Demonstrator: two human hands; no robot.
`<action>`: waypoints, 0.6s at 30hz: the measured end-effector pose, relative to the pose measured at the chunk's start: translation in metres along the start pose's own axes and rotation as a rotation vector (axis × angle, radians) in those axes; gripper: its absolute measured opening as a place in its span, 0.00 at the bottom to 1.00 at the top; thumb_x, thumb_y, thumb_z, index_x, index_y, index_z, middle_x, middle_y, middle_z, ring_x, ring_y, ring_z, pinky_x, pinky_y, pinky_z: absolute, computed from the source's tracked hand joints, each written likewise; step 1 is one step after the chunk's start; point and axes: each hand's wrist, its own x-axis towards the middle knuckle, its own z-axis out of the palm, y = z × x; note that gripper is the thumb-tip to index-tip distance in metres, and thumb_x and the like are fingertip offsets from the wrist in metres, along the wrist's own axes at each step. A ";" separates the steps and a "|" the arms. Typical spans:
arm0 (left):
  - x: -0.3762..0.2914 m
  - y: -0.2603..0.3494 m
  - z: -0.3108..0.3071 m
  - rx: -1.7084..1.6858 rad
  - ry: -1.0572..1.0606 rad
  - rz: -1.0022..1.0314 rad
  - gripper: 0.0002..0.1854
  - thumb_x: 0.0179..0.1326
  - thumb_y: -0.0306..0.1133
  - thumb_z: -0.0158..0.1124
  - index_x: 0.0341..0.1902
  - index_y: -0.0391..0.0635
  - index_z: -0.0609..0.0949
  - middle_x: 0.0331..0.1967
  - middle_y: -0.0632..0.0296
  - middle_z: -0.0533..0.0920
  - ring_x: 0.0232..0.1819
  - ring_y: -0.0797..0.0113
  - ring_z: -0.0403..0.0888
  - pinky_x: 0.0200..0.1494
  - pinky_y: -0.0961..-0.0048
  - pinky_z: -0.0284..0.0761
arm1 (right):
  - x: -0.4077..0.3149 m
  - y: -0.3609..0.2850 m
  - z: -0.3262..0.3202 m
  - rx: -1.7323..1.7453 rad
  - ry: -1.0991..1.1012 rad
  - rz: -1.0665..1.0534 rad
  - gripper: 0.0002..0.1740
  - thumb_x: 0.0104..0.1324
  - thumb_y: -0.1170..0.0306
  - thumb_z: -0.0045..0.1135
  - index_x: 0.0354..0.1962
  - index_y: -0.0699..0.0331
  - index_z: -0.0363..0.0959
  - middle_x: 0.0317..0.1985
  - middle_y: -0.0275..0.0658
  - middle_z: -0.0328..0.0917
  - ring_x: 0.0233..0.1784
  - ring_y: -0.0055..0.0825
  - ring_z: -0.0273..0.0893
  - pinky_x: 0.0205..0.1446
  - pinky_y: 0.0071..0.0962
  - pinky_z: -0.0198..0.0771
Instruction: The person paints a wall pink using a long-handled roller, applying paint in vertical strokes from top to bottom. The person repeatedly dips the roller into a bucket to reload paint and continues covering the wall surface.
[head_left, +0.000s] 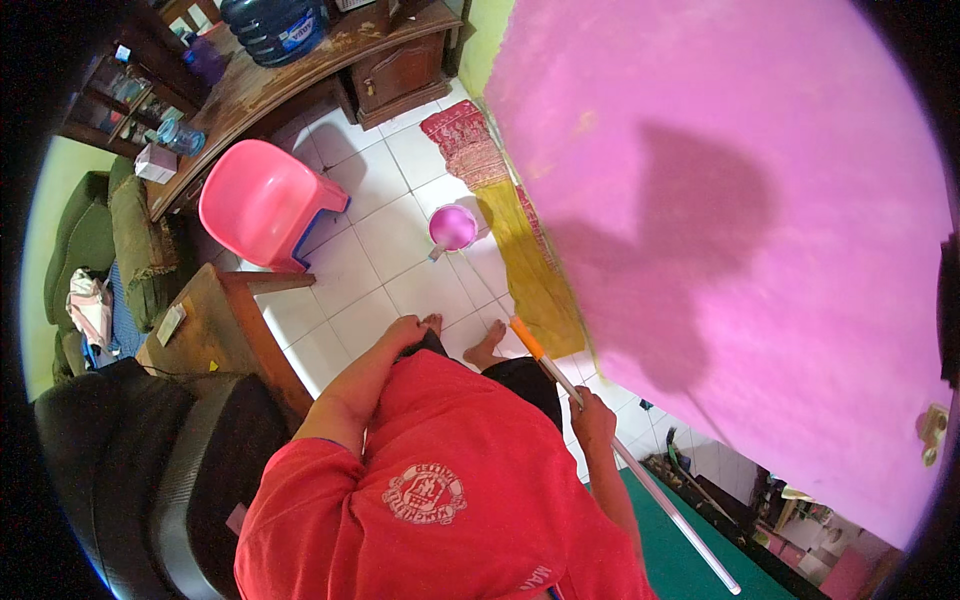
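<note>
My right hand (592, 418) is wrapped around a long metal pole (664, 499) with an orange grip section (527, 337). From that grip a thin rod (487, 286) runs down to a small bucket of pink-purple paint (452, 225) on the tiled floor. What sits on the rod's far end is blurred in the bucket. A short flat handle (437, 251) sticks out over the bucket's near rim. My left hand (407, 331) rests with curled fingers at the black shorts (429, 346); whether it grips the cloth is unclear.
A pink-painted wall (810, 315) rises on the right. Red patterned cloth (461, 139) and yellow cloth (532, 292) lie along its foot. A pink plastic chair (259, 199), a wooden cabinet (401, 71), a wooden table (202, 326) and a black television (165, 472) stand left.
</note>
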 end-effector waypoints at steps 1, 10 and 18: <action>-0.001 -0.004 -0.002 0.008 -0.005 -0.011 0.29 0.66 0.53 0.54 0.46 0.35 0.85 0.48 0.36 0.83 0.53 0.39 0.81 0.59 0.50 0.75 | -0.003 0.000 -0.001 -0.007 0.014 0.002 0.16 0.70 0.57 0.57 0.52 0.52 0.77 0.39 0.43 0.84 0.41 0.45 0.83 0.43 0.44 0.77; 0.015 -0.018 -0.014 -0.006 0.060 -0.056 0.27 0.66 0.51 0.54 0.47 0.36 0.84 0.48 0.39 0.84 0.54 0.42 0.82 0.60 0.52 0.75 | -0.015 0.031 -0.030 -0.004 0.162 -0.003 0.17 0.69 0.57 0.57 0.54 0.49 0.77 0.38 0.41 0.83 0.39 0.44 0.83 0.41 0.44 0.77; 0.022 0.026 -0.009 -0.095 0.053 -0.044 0.28 0.68 0.52 0.54 0.45 0.34 0.84 0.47 0.37 0.84 0.53 0.38 0.81 0.58 0.49 0.75 | -0.004 0.043 -0.109 -0.055 0.322 0.031 0.18 0.70 0.60 0.58 0.55 0.52 0.77 0.38 0.43 0.82 0.37 0.46 0.82 0.40 0.44 0.77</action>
